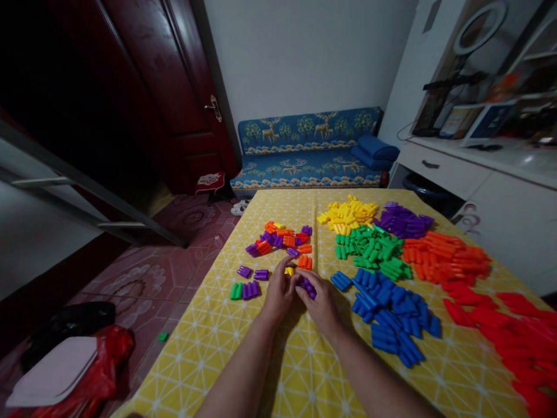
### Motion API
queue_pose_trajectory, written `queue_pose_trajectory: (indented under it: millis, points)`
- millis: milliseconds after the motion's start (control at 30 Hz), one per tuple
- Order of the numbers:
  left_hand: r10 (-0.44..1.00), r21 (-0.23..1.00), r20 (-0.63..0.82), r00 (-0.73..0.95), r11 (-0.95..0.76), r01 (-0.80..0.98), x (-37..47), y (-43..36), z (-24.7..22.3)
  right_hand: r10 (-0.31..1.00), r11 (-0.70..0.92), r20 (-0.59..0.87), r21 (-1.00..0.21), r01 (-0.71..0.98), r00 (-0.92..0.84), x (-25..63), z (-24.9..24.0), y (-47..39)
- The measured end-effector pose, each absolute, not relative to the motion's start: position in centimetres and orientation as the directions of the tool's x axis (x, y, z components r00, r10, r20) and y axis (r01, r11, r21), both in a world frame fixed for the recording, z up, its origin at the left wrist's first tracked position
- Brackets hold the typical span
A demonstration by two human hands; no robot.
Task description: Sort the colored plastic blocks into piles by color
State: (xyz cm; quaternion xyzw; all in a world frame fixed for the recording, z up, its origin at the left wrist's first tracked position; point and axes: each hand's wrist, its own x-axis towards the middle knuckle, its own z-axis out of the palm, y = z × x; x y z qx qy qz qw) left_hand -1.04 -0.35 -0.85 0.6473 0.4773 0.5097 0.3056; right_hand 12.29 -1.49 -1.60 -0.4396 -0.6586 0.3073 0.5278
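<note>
Holding purple pieces [310, 288]; hands [321, 301] close; possible box label [459, 122] blurred.

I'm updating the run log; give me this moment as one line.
left hand: near yellow block | right hand: holding purple blocks | right of hands: blue pile

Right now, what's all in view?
Tablecloth: one, yellow-white, centre
Piles: six, yellow pile, purple pile, green pile, orange pile, blue pile, red pile, tablecloth's right
Loose pieces: many, mixed, tablecloth's left
Stray piece: one, green, floor
Sofa: one, patterned blue, far wall
Cushions: two, blue, on sofa
Door: one, dark red, back
Stool: one, red-topped, by door
Shoes: pair, pale, beyond tablecloth
Frame: one, grey, left
Bags: two, black bag, red bag, left floor
Panel: one, pale, by bags
Cabinet: one, white, right
Ring light: one, white, above cabinet
Clutter: several, blurred, on cabinet
Left hand: one, bare, over tablecloth
Right hand: one, bare, holding purple piece(s)
</note>
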Motion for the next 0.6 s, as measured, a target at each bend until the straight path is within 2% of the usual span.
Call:
queue_pose_trajectory:
  millis: [133,233,300,367,433,500,600]
  points:
    - [0.902,0.836,0.431,-0.009,-0.396,0.379,-1.6,-0.3,-0.5,0.902,0.423,0.431,-0.873,0.243,-0.022,12.3,-1.7,-1.4]
    - [0.85,0.72,0.508,-0.137,-0.333,0.609,-3.8,-0.1,0.2,0.924,0.362,0.381,-0.901,0.24,0.036,12.5,-2.0,-1.4]
    - [0.791,0.611,0.533,-0.301,-0.114,0.784,-5.7,0.1,0.5,0.935,0.329,0.35,-0.917,0.223,0.062,12.5,-2.1,-1.3]
    - [0.757,0.528,0.486,-0.436,0.143,0.837,-7.3,0.3,0.6,0.94,0.314,0.334,-0.928,0.201,0.071,12.5,-2.1,-1.3]
    - [0.79,0.454,0.389,-0.475,0.284,0.845,-8.0,0.4,0.3,0.942,0.31,0.328,-0.932,0.187,0.075,12.4,-2.0,-1.3]
    - [0.846,0.416,0.318,-0.428,0.281,0.865,-7.6,0.4,-0.2,0.942,0.304,0.324,-0.933,0.191,0.082,12.3,-1.9,-1.3]
    - [0.918,0.456,0.321,-0.232,0.065,0.887,-5.8,0.4,-0.8,0.934,0.312,0.345,-0.915,0.254,0.096,12.3,-1.9,-1.3]
